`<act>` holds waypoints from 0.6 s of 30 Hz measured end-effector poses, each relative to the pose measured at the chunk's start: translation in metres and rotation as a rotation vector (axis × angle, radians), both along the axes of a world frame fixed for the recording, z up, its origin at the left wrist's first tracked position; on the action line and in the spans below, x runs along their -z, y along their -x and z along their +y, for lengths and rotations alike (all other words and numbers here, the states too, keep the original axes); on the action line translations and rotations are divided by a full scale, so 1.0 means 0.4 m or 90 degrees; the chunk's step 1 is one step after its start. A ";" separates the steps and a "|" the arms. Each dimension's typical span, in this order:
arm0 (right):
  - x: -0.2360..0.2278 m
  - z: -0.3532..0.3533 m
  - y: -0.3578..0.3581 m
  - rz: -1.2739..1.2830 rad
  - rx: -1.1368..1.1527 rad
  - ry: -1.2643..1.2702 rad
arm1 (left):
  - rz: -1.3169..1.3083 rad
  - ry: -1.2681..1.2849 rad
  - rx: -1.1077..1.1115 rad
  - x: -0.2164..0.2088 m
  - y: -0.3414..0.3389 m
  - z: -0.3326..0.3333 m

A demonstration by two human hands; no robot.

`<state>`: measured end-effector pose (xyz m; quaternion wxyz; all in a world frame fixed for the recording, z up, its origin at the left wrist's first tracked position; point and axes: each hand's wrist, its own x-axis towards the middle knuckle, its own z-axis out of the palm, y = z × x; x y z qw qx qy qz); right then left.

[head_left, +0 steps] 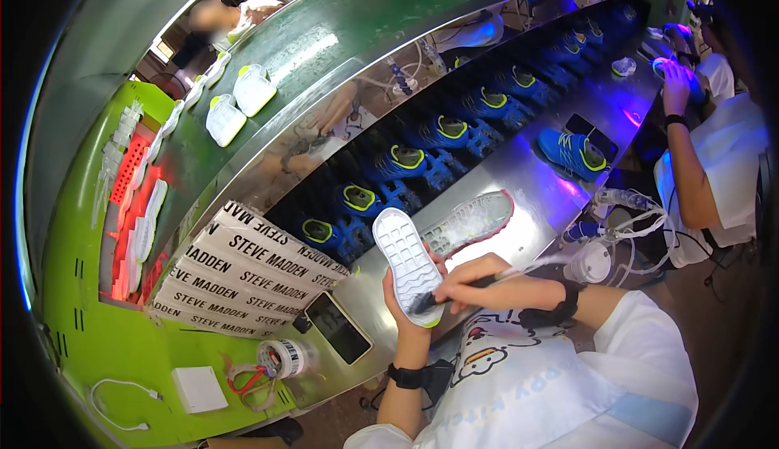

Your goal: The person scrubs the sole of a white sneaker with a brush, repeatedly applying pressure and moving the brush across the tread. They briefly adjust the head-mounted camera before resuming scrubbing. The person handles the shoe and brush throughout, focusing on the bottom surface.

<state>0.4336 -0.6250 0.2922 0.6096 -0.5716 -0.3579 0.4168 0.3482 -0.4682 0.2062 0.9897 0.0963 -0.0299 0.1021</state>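
My left hand (412,329) holds up a white shoe sole (398,242) with a grid of recesses inside and a yellow-green edge at its heel. In my right hand (472,282) is a dark-bristled brush (423,301), gripped between the fingers, its bristles against the lower part of the sole. A pale tube seems to run back from that hand. Just beyond my hands, another sole (466,223), greyish with a pink rim, lies on the metal bench (527,230).
Blue shoes (406,157) ride a dark conveyor past the bench; a single blue shoe (572,154) stands nearer. At left are a printed box (251,270), a phone (339,327), tape (284,357) and red-handled scissors (246,380). A co-worker (714,165) works at right; hoses (633,214) hang between us.
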 end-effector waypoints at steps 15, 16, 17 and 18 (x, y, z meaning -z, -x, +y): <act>-0.085 -0.033 -0.044 -0.312 -0.234 -0.160 | 0.333 -0.316 0.309 -0.190 -0.038 0.058; -0.078 -0.042 -0.048 -0.353 -0.267 -0.156 | 0.353 -0.348 0.336 -0.188 -0.043 0.065; -0.083 -0.062 -0.049 -0.402 -0.267 -0.089 | 0.373 -0.380 0.362 -0.175 -0.050 0.075; -0.092 -0.063 -0.055 -0.371 -0.236 -0.128 | 0.394 -0.406 0.393 -0.160 -0.055 0.077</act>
